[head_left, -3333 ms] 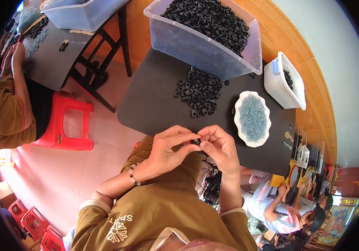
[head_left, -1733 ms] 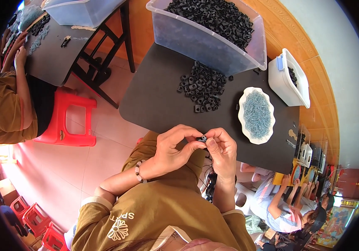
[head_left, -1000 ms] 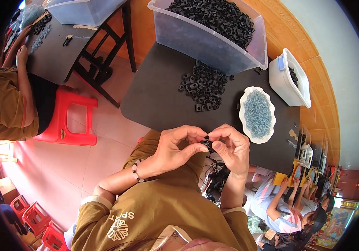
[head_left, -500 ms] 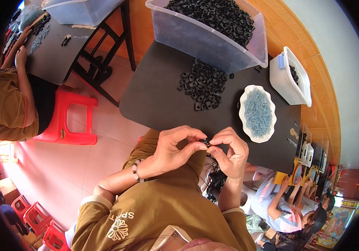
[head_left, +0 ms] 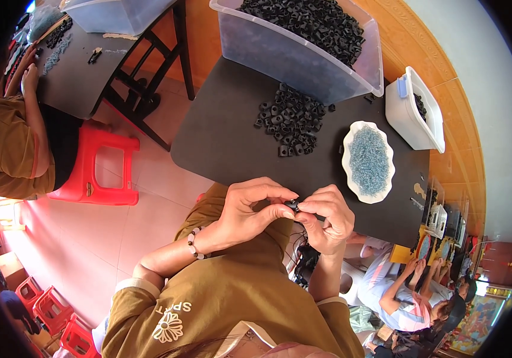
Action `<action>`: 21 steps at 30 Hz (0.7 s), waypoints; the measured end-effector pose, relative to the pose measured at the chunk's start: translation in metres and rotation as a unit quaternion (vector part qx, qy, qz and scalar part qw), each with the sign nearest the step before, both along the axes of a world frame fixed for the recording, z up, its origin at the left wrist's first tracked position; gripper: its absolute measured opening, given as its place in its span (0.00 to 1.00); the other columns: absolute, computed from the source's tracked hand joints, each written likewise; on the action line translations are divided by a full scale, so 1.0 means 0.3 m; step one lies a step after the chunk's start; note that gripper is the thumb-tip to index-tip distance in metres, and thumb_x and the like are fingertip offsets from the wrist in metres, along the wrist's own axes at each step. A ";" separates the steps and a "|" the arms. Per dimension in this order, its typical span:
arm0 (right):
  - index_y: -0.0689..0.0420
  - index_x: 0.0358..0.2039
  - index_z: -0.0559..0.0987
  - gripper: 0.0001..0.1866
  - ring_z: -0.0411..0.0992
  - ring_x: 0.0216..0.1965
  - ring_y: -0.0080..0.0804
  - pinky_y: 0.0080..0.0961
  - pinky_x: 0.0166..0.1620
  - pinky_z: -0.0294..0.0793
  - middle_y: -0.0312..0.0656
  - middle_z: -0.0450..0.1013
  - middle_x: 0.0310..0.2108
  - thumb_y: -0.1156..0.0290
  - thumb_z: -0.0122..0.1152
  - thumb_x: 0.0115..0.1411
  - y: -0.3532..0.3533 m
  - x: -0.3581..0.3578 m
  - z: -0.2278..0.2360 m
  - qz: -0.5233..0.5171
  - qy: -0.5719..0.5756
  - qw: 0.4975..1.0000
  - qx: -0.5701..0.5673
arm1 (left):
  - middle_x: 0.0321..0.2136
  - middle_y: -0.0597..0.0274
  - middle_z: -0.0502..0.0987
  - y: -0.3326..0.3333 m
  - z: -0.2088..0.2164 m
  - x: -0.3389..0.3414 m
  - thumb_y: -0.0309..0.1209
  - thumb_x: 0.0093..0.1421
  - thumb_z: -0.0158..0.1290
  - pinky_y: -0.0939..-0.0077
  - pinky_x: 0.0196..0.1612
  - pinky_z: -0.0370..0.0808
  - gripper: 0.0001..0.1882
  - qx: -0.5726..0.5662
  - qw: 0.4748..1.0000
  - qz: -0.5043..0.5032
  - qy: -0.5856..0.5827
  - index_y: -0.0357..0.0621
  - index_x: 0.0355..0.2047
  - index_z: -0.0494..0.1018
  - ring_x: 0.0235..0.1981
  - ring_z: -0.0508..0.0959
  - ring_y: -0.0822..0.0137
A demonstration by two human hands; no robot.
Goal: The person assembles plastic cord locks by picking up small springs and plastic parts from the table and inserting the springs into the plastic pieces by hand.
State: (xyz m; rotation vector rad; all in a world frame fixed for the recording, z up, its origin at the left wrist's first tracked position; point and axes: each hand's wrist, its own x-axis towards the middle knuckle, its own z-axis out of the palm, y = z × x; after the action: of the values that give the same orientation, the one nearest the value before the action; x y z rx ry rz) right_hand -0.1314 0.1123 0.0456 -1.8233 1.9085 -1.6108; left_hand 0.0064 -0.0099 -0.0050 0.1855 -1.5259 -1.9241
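Between my fingertips, in front of the table's near edge, is a small black plastic part (head_left: pixel 292 206). My left hand (head_left: pixel 254 206) pinches it from the left with thumb and index finger. From the other side my right hand (head_left: pixel 329 218) grips it, also with thumb and fingertips. Most of the part is hidden by the fingers. A loose pile of similar black parts (head_left: pixel 291 119) lies beyond my hands on the dark table (head_left: pixel 220 137). To the right of the pile stands a white scalloped dish (head_left: pixel 346 158) full of small bluish, clear-looking pieces (head_left: pixel 369 160).
A large clear bin (head_left: pixel 291 59) of black parts stands at the table's back. Beside it is a smaller white bin (head_left: pixel 404 116). At left, a person (head_left: pixel 14 146) sits on a red stool (head_left: pixel 104 170) at another table (head_left: pixel 80 74). More people (head_left: pixel 396 289) work at right.
My right fingers have shifted slightly and closed in more around the black part. My left hand stays nearly in place, its grip on the part kept.
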 end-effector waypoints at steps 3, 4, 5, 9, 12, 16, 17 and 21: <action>0.57 0.32 0.82 0.10 0.74 0.27 0.34 0.27 0.31 0.73 0.37 0.78 0.27 0.72 0.75 0.52 -0.003 0.004 -0.005 -0.005 0.011 1.000 -0.002 | 0.33 0.60 0.81 0.003 0.002 0.005 0.27 0.57 0.66 0.80 0.36 0.77 0.14 0.038 0.999 -0.009 0.006 0.38 0.44 0.81 0.31 0.79 0.74; 0.58 0.33 0.81 0.10 0.74 0.27 0.35 0.27 0.31 0.72 0.37 0.78 0.27 0.72 0.75 0.52 -0.003 0.004 -0.007 -0.013 0.018 1.000 -0.002 | 0.33 0.60 0.81 0.003 0.004 0.006 0.27 0.57 0.66 0.80 0.36 0.77 0.14 0.039 0.999 -0.008 0.006 0.38 0.44 0.81 0.31 0.79 0.74; 0.58 0.33 0.81 0.10 0.74 0.27 0.35 0.27 0.31 0.72 0.37 0.78 0.27 0.72 0.75 0.52 -0.004 0.005 -0.006 -0.013 0.018 1.000 -0.002 | 0.33 0.60 0.81 0.002 0.006 0.006 0.27 0.57 0.66 0.81 0.36 0.77 0.13 0.030 1.000 -0.007 0.005 0.38 0.43 0.81 0.31 0.80 0.74; 0.58 0.32 0.81 0.10 0.74 0.27 0.35 0.27 0.31 0.73 0.37 0.78 0.27 0.71 0.74 0.53 -0.003 0.007 -0.003 -0.016 0.024 1.000 -0.004 | 0.33 0.60 0.82 -0.004 0.010 0.007 0.26 0.57 0.65 0.81 0.36 0.78 0.13 -0.021 1.000 0.010 0.008 0.38 0.43 0.82 0.31 0.80 0.74; 0.58 0.33 0.81 0.09 0.74 0.27 0.35 0.27 0.31 0.73 0.37 0.78 0.27 0.71 0.74 0.53 -0.003 0.011 -0.006 -0.019 0.019 1.000 -0.005 | 0.33 0.59 0.82 -0.008 0.015 0.004 0.26 0.56 0.66 0.80 0.35 0.78 0.13 -0.046 0.998 0.023 0.019 0.38 0.42 0.82 0.30 0.80 0.73; 0.60 0.33 0.81 0.07 0.74 0.27 0.35 0.26 0.31 0.73 0.39 0.78 0.27 0.76 0.71 0.54 -0.004 0.023 -0.008 -0.027 -0.002 1.000 0.003 | 0.33 0.59 0.82 -0.006 0.013 0.002 0.26 0.56 0.67 0.80 0.34 0.78 0.13 -0.075 0.996 0.040 0.018 0.38 0.42 0.82 0.30 0.80 0.73; 0.60 0.33 0.81 0.07 0.74 0.27 0.35 0.26 0.31 0.73 0.39 0.78 0.27 0.76 0.71 0.54 -0.004 0.028 -0.010 -0.028 -0.002 1.000 0.003 | 0.33 0.59 0.82 0.000 0.014 0.002 0.26 0.55 0.67 0.80 0.34 0.79 0.13 -0.082 0.995 0.061 0.016 0.38 0.42 0.82 0.30 0.81 0.73; 0.63 0.33 0.80 0.07 0.74 0.28 0.35 0.26 0.31 0.73 0.42 0.78 0.27 0.81 0.69 0.54 -0.009 0.048 -0.025 -0.038 -0.059 0.997 -0.018 | 0.34 0.59 0.82 0.008 0.012 -0.001 0.25 0.55 0.67 0.80 0.34 0.79 0.14 -0.099 0.990 0.097 0.018 0.39 0.42 0.82 0.32 0.81 0.72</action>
State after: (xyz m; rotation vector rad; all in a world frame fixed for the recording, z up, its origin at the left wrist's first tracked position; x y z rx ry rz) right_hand -0.1170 0.1096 0.0382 -1.6458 1.9322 -1.7462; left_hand 0.0061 -0.0075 -0.0015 0.2033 -1.6014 -1.6072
